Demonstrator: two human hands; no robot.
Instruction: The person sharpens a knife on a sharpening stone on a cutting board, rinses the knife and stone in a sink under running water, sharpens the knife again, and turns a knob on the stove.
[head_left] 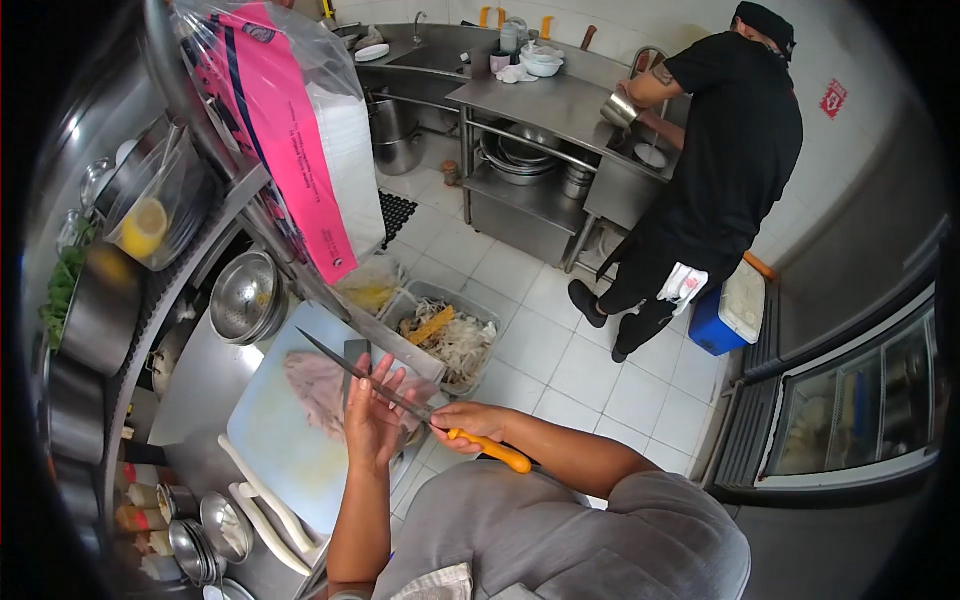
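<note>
My right hand is closed round the front of the orange handle of a long, narrow-bladed knife. Its blade points up and left over a pale cutting board. Palm up, my left hand has its fingers spread beside the blade; the blade crosses in front of them, and whether they touch is unclear. Behind those fingers shows a dark grey flat bar, its kind and support unclear. Pale pink raw meat lies on the board, partly hidden by my left hand.
A tub of shredded pale food stands beyond the board. Metal colanders sit left; white curved handles lie near the board's front. A pink-and-white bagged pack hangs over the far side. A co-worker holds a metal pot at the sink.
</note>
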